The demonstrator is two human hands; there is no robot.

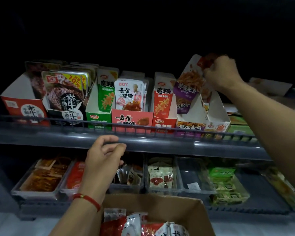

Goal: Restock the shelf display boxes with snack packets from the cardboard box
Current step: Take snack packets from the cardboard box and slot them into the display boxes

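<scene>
Snack packets (143,225), red and white, lie heaped in the open cardboard box (191,212) at the near edge, below the shelves. One red packet (205,61) is up at the far right of the upper shelf (143,143), pinched in the right hand (221,72), whose fingers curl round its top just above a tilted purple display box (189,92). That box leans leftward against a red display box (163,103) of konjac strips. Further left stand a pink display box (131,119) with white packets, a green display box (98,116), a black display box (66,114) and, at the far left, a red-fronted display box (24,106) of dark packets.

The left hand (104,155) rests on the grey front rail (160,129) of the upper shelf, fingers curled over its lip and holding nothing else; a red string bracelet (87,200) circles its wrist.

On the lower shelf, clear plastic bins (192,176) sit side by side, holding orange, red, white and green packets.
</scene>
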